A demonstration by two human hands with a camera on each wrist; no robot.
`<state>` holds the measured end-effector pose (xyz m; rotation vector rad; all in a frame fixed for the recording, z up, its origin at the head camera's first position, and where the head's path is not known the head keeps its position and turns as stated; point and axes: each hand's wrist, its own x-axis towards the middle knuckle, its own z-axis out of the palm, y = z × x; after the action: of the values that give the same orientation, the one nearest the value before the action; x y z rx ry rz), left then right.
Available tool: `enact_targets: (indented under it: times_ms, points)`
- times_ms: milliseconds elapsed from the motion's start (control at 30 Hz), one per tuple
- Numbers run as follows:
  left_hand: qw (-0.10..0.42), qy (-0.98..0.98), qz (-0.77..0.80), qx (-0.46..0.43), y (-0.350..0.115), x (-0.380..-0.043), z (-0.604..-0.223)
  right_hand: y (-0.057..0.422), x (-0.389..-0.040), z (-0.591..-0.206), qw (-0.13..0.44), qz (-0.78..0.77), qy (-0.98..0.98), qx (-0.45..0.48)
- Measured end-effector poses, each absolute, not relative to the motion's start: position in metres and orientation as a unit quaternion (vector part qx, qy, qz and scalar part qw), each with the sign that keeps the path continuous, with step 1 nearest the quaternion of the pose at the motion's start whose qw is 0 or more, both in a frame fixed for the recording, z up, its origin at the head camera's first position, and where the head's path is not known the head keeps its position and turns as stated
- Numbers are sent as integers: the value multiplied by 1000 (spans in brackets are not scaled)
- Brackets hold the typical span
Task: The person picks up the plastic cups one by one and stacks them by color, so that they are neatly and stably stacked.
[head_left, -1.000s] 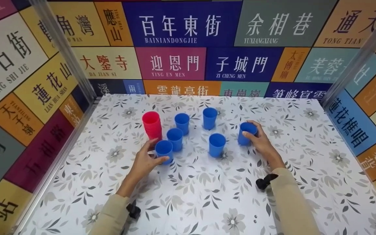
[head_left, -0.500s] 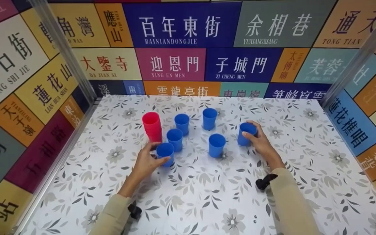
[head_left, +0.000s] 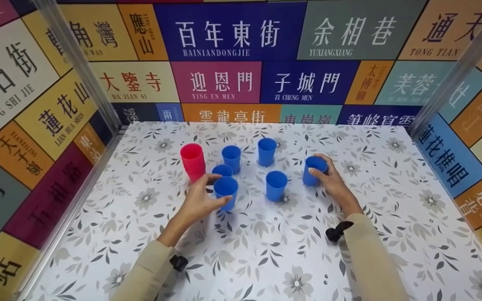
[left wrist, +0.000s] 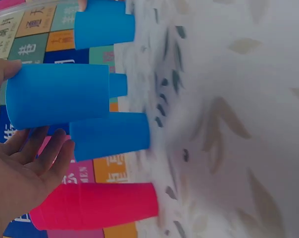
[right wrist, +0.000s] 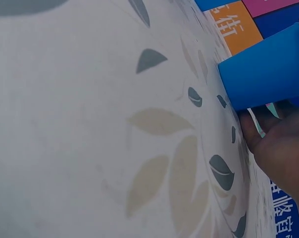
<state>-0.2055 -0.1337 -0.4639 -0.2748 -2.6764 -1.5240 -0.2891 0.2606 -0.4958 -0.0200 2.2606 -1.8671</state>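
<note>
My left hand (head_left: 199,200) grips a blue cup (head_left: 225,196) between thumb and fingers. In the left wrist view that cup's base sits higher than the bases of the cups behind, raised off the table. It partly hides another blue cup (head_left: 223,169) standing behind it. My right hand (head_left: 336,184) holds a second blue cup (head_left: 314,173) upright on the right; the right wrist view shows its base at the tabletop. Between the hands stands a blue cup (head_left: 276,187). Beyond my left hand is a stack of red cups (head_left: 192,161).
Farther back stand two more upright blue cups, a left one (head_left: 231,155) and a right one (head_left: 267,152). The table (head_left: 266,259) has a leaf-patterned white cover. Walls with colourful sign panels (head_left: 216,81) enclose its back and sides.
The left hand has carried its blue cup to the right and lifted it, so it now overlaps the cup behind. My right hand and its cup stay in place.
</note>
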Motion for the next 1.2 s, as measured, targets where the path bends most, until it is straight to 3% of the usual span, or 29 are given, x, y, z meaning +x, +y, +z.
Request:
enact_targets:
  times_ms: [633,1200]
  points:
    - [6,-867,-489,-96,-101,-227,-423,261,-288,-495,104,-643,759,-11]
    - [-9,-856,-496,-145,-41,-255,-412,268,-307,-531,76,-639,765,-19]
